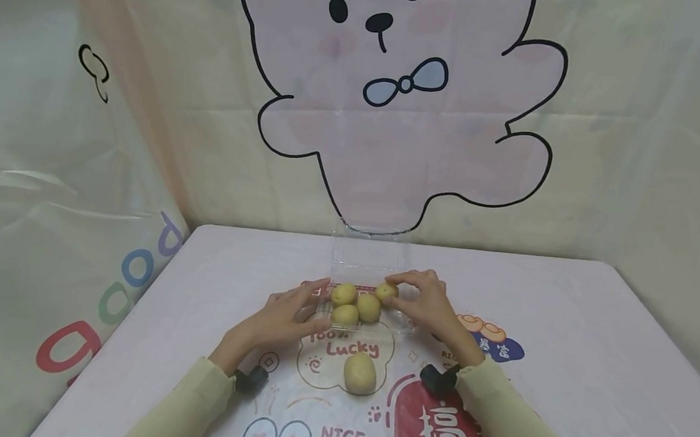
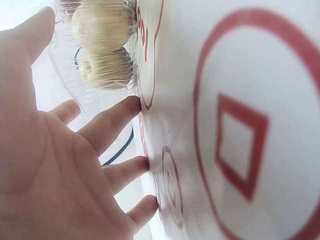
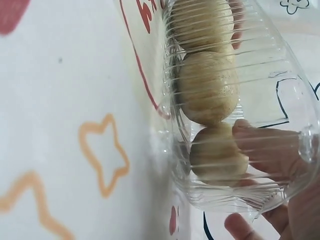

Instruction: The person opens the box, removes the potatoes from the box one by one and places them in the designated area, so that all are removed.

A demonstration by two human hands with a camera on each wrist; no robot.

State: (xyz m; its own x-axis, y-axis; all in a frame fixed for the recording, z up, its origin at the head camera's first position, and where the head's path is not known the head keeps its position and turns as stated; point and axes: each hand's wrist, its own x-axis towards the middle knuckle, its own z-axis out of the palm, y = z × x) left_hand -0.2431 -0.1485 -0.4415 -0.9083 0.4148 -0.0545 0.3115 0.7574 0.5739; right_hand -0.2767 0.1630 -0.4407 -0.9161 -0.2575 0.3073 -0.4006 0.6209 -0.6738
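A clear plastic clamshell box stands on the table with its lid raised at the back. Several yellowish potatoes lie inside it. My right hand reaches in from the right and holds a potato between thumb and fingers at the box's back right corner. At the left side of the box my left hand is spread, its fingertips down near the printed tabletop. Another potato sits outside, in front of the box.
The white table bears printed lettering and drawings, with a red printed panel at front right. A hanging curtain with a cartoon bear stands behind the table. Dark wrist cameras sit on both wrists.
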